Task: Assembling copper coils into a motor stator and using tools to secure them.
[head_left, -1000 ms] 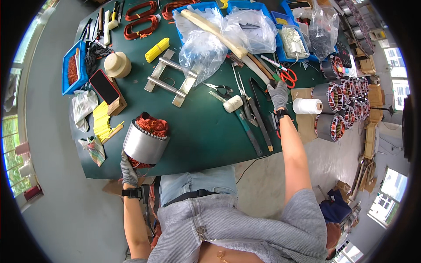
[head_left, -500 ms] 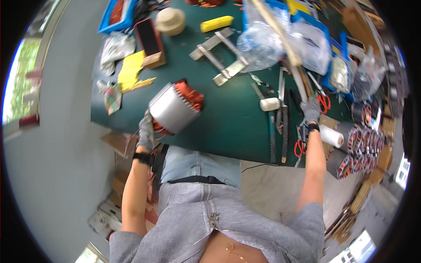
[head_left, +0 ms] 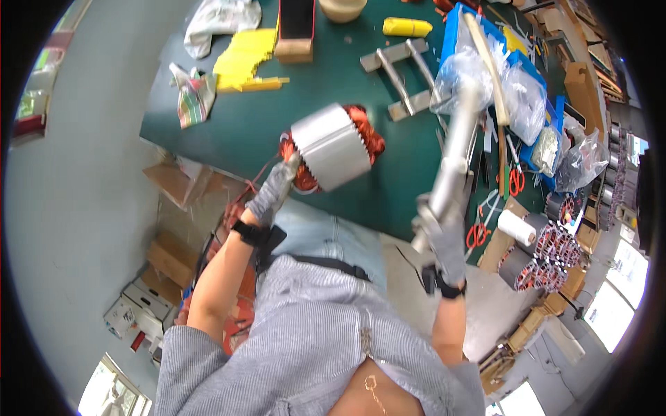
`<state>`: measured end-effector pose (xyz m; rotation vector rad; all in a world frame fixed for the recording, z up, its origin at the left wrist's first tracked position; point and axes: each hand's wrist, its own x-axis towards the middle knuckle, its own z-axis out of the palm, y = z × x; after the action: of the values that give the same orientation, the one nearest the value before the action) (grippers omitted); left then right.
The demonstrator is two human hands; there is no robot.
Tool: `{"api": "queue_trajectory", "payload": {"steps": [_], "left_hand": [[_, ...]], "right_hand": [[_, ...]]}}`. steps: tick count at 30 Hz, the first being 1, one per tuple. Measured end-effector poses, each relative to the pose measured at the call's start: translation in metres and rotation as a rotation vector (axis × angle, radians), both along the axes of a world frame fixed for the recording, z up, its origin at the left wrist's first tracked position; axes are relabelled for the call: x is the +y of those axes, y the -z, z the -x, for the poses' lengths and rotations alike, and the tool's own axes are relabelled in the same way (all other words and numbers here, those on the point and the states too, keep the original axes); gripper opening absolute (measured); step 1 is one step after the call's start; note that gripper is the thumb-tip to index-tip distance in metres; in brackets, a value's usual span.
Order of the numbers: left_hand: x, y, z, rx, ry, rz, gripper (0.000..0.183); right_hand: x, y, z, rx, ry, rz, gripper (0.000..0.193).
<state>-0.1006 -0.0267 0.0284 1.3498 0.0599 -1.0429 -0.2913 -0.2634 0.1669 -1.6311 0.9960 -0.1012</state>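
Note:
A motor stator (head_left: 331, 147), a silver cylinder with orange-red copper windings at both ends, lies on its side on the green table. My left hand (head_left: 275, 187), in a grey glove, has its fingers closed at the winding on the stator's near left end. Reddish lead wires (head_left: 255, 182) hang from that end past the table edge. In my gloved right hand (head_left: 444, 239) is a long pale silver bar (head_left: 454, 149), raised at a slant above the table's right part. Motion blurs its upper end, and it partly covers the tools behind it.
Beyond the stator lie a metal frame (head_left: 409, 105), a yellow roll (head_left: 407, 27) and yellow sheets (head_left: 243, 59). At right are red-handled scissors (head_left: 477, 236), a white roll (head_left: 517, 227), several wound stators (head_left: 520, 272) and bagged parts (head_left: 524, 100) in blue bins.
My right hand has come back from the tools toward me and left, lifting the pale bar. My left hand stays at the stator's end. The whole view has shifted and turned.

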Motion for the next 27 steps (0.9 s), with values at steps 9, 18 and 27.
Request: {"api": "queue_trajectory", "payload": {"steps": [9,18,27], "left_hand": [[0.006,0.009,0.067,-1.289,0.416,-0.476,0.041],[-0.017,-0.017,0.084,-0.559,0.048,-0.375,0.033],[-0.015,-0.006,0.093,-0.779,0.071,-0.417,0.029]], "right_hand": [[0.018,0.018,-0.061,-0.215,-0.565,0.613,0.054],[0.004,0.025,-0.05,-0.209,-0.624,0.617,0.055],[-0.023,0.07,-0.059,-0.367,-0.708,0.56,0.06]]}}
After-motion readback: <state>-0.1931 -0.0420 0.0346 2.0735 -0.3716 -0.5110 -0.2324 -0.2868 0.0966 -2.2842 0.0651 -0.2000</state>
